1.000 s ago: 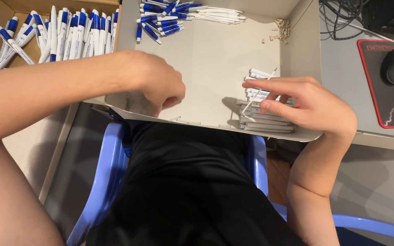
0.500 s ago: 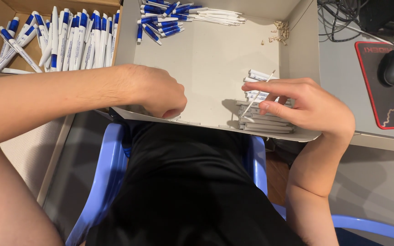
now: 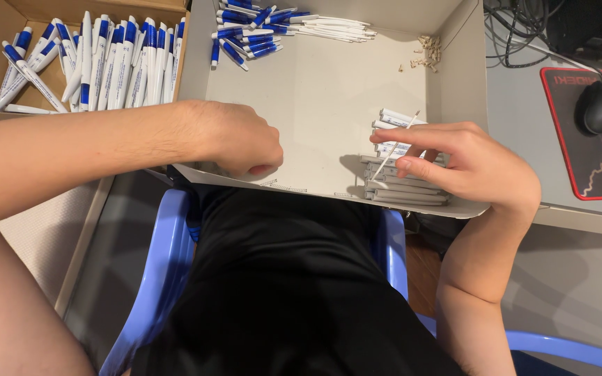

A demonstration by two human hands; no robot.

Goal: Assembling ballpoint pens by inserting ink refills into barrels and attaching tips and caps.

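The right hand (image 3: pixel 468 167) pinches a thin white ink refill (image 3: pixel 393 148) between thumb and forefinger, slanted over a stack of white pen barrels (image 3: pixel 402 182) lying just beneath the fingers at the near edge of a shallow grey cardboard tray (image 3: pixel 315 97). The left hand (image 3: pixel 242 143) rests curled into a loose fist on the tray's near rim; whether it encloses anything cannot be told. Beyond the grip, at the tray's far wall, lies a small heap of finished blue-and-white pens (image 3: pixel 245 28) beside bare white parts, with tiny springs (image 3: pixel 426 52) nearby. Left of that, a brown cardboard box (image 3: pixel 8 14) holds many assembled pens (so a good share looks done, while the barrel stack remains).
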